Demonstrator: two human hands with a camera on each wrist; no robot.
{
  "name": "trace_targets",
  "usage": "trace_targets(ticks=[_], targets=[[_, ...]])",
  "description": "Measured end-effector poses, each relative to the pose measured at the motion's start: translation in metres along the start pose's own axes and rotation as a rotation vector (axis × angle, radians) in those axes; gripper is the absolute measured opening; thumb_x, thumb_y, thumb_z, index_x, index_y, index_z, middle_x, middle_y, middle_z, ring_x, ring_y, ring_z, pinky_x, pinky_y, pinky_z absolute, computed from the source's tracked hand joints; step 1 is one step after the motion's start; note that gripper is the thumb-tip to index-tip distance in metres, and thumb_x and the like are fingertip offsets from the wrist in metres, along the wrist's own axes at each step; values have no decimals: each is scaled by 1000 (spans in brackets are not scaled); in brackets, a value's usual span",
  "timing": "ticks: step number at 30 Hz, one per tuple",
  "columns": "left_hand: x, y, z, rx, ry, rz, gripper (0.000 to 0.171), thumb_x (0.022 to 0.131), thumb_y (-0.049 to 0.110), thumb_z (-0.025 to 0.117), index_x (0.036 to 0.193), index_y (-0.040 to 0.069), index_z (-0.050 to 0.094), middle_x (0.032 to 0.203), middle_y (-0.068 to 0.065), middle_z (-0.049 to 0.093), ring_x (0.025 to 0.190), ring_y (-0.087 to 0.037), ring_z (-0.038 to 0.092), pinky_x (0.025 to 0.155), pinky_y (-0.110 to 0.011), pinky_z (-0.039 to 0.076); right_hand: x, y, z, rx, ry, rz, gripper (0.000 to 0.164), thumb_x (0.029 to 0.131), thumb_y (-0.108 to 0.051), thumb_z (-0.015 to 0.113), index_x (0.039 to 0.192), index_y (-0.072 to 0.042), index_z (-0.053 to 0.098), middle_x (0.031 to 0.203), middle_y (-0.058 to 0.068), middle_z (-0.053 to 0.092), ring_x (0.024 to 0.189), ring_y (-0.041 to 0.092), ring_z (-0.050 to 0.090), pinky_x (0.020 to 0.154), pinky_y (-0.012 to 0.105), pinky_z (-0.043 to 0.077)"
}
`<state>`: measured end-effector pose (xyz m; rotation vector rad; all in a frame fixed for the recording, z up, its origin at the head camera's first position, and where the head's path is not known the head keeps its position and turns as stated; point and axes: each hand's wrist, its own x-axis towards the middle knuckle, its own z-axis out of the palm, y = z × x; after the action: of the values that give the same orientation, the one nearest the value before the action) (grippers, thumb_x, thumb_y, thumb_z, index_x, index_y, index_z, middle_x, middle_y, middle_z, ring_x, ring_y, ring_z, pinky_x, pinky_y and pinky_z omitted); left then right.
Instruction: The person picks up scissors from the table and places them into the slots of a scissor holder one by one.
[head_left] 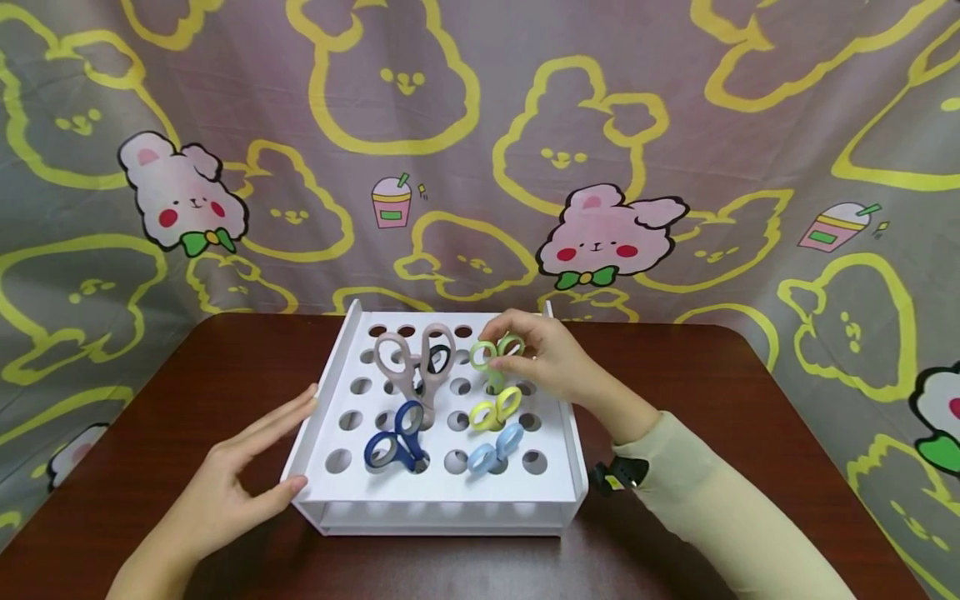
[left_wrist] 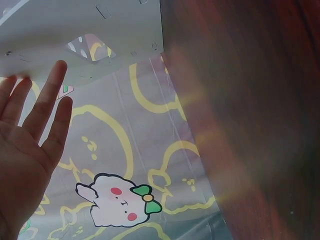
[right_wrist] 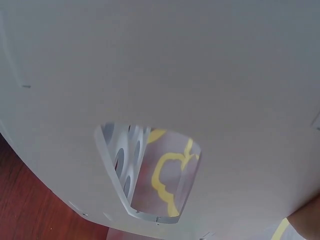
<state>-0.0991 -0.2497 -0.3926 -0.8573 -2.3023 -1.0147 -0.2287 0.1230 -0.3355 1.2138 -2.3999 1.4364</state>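
Note:
A white rack [head_left: 438, 490] with rows of round holes stands on the table. My right hand [head_left: 558, 358] pinches the handle of green scissors [head_left: 494, 380] at its right back part. Yellow scissors [head_left: 497, 416] and light blue scissors [head_left: 482, 457] stand in holes nearer the front. On the left half are navy scissors [head_left: 408, 450] and large greyish-pink scissors [head_left: 433, 387], a dark loop showing within one handle. My left hand [head_left: 225, 487], fingers extended, touches the rack's left side panel [left_wrist: 40, 45]. The right side panel [right_wrist: 240, 100] hides most of the right hand in its wrist view.
The dark brown table [head_left: 660, 517] extends on both sides of the rack. Behind it hangs a curtain [head_left: 465, 83] printed with yellow outlines and pink rabbits. A black strap device [head_left: 626, 475] sits at the right wrist, beside the rack.

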Motion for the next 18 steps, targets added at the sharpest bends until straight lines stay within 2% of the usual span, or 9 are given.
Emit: trace_targets(ticks=[7, 18], targets=[[1, 1, 0, 0, 0, -4, 80, 60, -5, 84, 135, -1, 59, 147, -14, 54, 140, -7, 46, 111, -10, 32, 0, -1, -1, -12, -24, 16, 23, 83, -3, 76, 105, -7, 69, 103, 6, 71, 87, 16, 63, 67, 23, 49], [0, 1, 0, -5, -1, -9, 80, 60, -5, 84, 136, -1, 59, 147, -14, 53, 140, -7, 46, 110, -10, 32, 1, -1, 1, -47, -79, 87, 21, 84, -5, 76, 104, -10, 71, 102, 4, 72, 91, 17, 61, 70, 23, 46]])
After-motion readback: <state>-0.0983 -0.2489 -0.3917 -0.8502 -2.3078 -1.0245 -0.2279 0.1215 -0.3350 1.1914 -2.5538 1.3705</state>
